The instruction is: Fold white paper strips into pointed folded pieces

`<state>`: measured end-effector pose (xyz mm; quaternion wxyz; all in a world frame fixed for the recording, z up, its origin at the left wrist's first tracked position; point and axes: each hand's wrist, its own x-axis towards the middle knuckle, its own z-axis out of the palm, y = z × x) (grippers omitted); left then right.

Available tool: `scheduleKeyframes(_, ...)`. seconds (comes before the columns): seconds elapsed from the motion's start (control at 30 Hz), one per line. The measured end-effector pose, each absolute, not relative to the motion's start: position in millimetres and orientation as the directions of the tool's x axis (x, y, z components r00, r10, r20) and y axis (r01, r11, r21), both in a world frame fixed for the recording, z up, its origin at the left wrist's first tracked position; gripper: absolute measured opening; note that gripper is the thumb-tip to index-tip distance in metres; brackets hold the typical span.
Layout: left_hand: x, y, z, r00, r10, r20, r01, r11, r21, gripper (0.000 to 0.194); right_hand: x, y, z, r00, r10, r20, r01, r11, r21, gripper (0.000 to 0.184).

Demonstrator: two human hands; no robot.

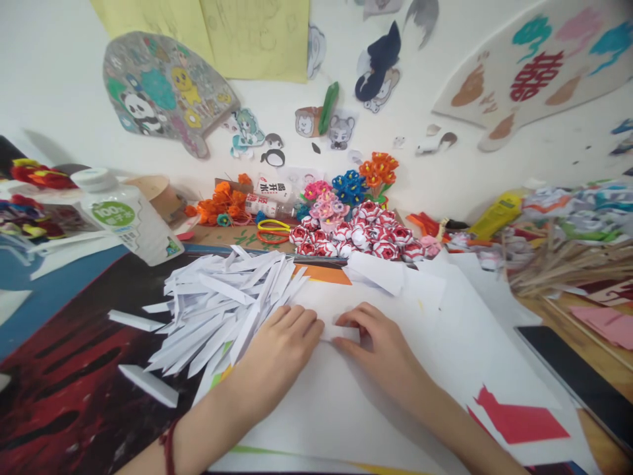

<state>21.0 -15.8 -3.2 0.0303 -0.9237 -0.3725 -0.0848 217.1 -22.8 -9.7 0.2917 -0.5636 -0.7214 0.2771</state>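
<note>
- Red paper (529, 423) lies on the sheet (336, 409), by its near right corner.
- The phone (573, 376) lies dark, screen up, near the right edge of the bench (548, 316).
- The left hand (291, 343) is curled, its fingertips at the strip's left end.
- The right hand (386, 349) is narrow, thumb and fingers on the strip.
- The strip (350, 333), short, white, flat and plain, lies beyond the sheet's middle; fingers hide part.
- Left of it, folded white strips heap in a pile (222, 307).
- Beyond, red-and-white roses (366, 231) line the bench's far edge.
</note>
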Motion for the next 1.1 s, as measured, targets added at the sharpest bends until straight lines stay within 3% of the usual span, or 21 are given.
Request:
scheduleKeyframes(0.37,19.1,-12.9,-9.9,0.691,0.675,0.258,0.693,-0.721,0.032,0.012,218.1,-20.6,-14.2,-0.205,0.967,0.152,0.648,0.25,-0.719,0.011)
scheduleKeyframes(0.93,18.2,-14.4,-5.7,0.795,0.545,0.266,0.596,-0.783,-0.176,0.023,221.6,-17.4,-13.2,-0.19,0.976,0.111,0.566,0.201,-0.8,0.012)
scheduleKeyframes(1.1,16.3,-18.5,-4.2,0.853,0.438,0.284,0.513,-0.804,-0.301,0.028,222.9,-16.4,-12.8,-0.211,0.977,-0.004,0.467,0.097,-0.879,0.002)
